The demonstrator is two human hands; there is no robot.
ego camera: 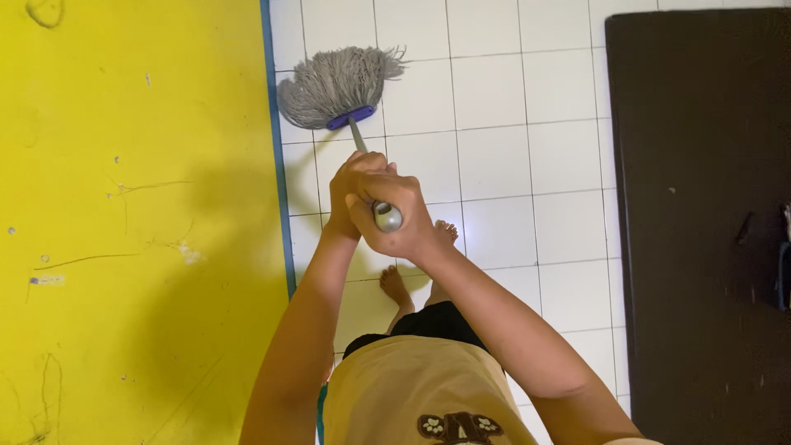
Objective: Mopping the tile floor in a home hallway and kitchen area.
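A mop with a grey string head [334,82] and a blue clamp rests on the white tiled floor [494,156] beside the yellow wall. Its grey handle [359,138] rises toward the camera. My left hand [353,191] grips the handle just under the top. My right hand [394,221] is wrapped over the handle's top end, whose grey cap shows between the fingers. Both hands touch each other. My bare feet [395,284] stand on the tiles below the hands.
A yellow wall [132,222] with scuff marks and a blue edge strip fills the left side. A dark brown panel [704,214] runs down the right side.
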